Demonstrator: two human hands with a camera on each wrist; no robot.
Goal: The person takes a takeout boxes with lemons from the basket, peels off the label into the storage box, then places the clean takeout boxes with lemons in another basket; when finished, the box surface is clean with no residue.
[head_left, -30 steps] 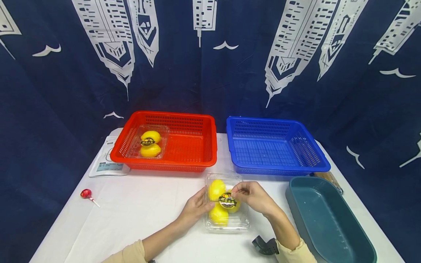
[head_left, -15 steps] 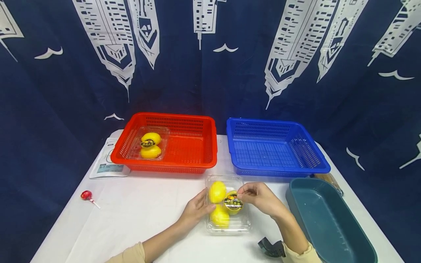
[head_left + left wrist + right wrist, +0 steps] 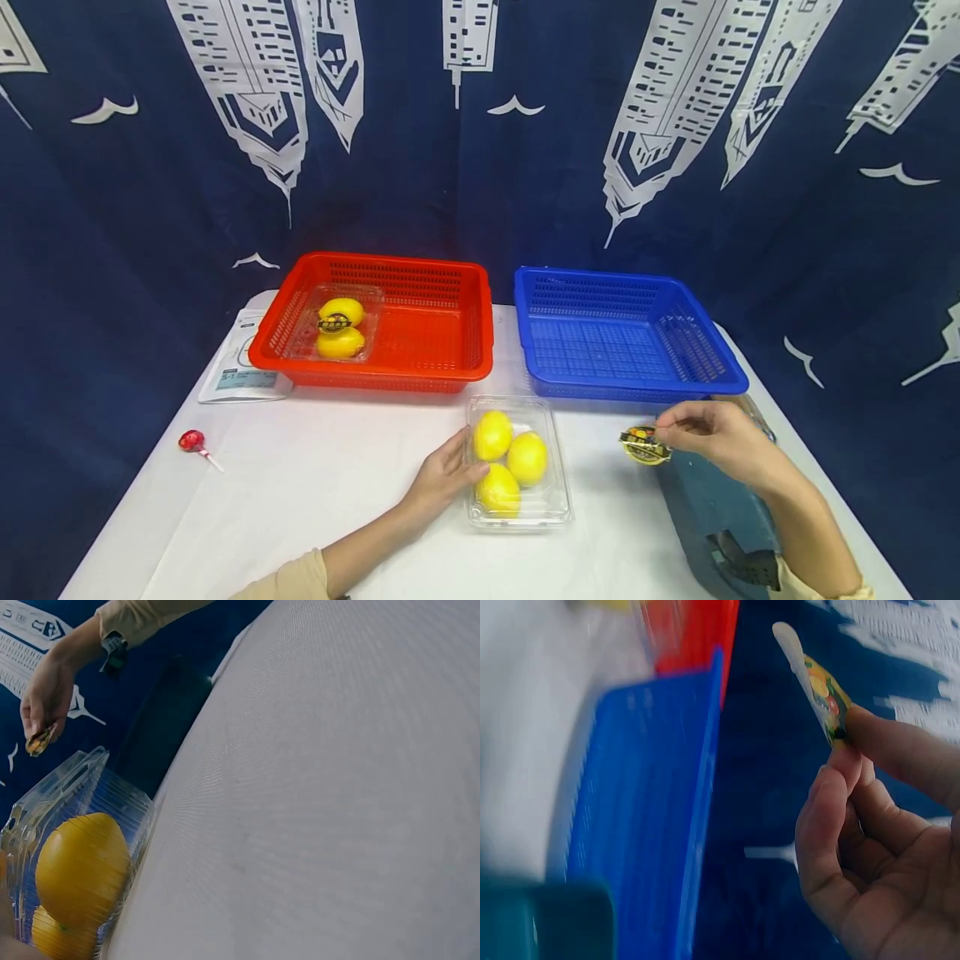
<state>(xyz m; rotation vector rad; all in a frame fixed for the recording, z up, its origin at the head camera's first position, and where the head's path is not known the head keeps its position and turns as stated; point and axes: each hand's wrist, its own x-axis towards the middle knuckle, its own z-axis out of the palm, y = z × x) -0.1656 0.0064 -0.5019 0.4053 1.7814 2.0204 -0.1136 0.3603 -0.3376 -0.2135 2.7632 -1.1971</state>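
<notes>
A clear plastic clamshell box with three lemons inside lies on the white table, its lid down. My left hand grips the box's left side, thumb over the top edge. In the left wrist view, lemons show through the ribbed wall; most of that hand is out of frame. Between thumb and index finger, my right hand pinches a black-and-gold round sticker, held in the air right of the box. The right wrist view shows the sticker edge-on, slightly bent, with its pale back visible.
Behind stand a red basket, holding another box of lemons, and a blue basket. A teal tub is at the right, below my right forearm. A lollipop and a printed packet lie left.
My right hand has peeled the sticker off the box lid and carried it rightward, over to the teal tub's near-left edge. My left hand has stayed on the box.
</notes>
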